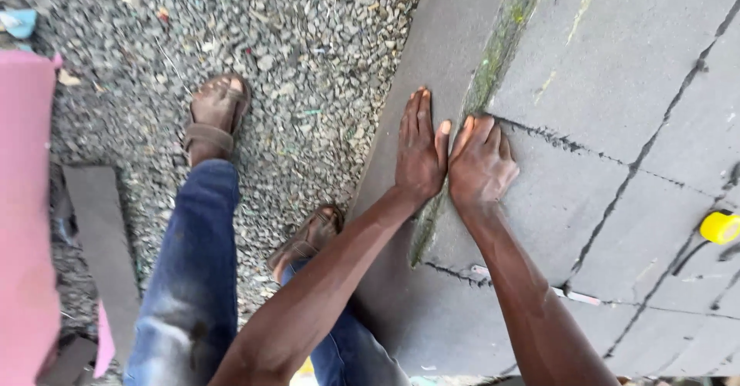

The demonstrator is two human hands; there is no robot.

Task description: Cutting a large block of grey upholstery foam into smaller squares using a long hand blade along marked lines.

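Left hand (pixel 420 151) down flat on the grey slab (pixel 617 85), palm pressed to the near edge face, fingers straight and together, grasping nothing. Right hand (pixel 479 166) just beside it, thumbs nearly touching, also released and flat, fingers slightly curled over the top of the slab. Between the two hands, a strip of green moss (pixel 493 54) along the slab's corner line, thinner and darker below the wrists. Slab itself tilted across the right of the view, scored by dark cracks (pixel 640 162) into blocks. Far along the slab from the hands, at the right border, a yellow roll of tape (pixel 720 226) against the surface. Below the right forearm, a small pale stick-like piece (pixel 574 296) on the slab near a crack; kind impossible to tell. Left of the slab, loose grey gravel (pixel 293 54). On that gravel, one sandalled foot (pixel 214 116) well away from the slab, the other sandalled foot (pixel 312 235) close to its base. Blue jeans (pixel 189 278), dusty at the knee, above both. Further left of the slab, a flat grey plank (pixel 104 255) on the gravel, and beyond it a pink panel (pixel 27 216) at the picture's edge.
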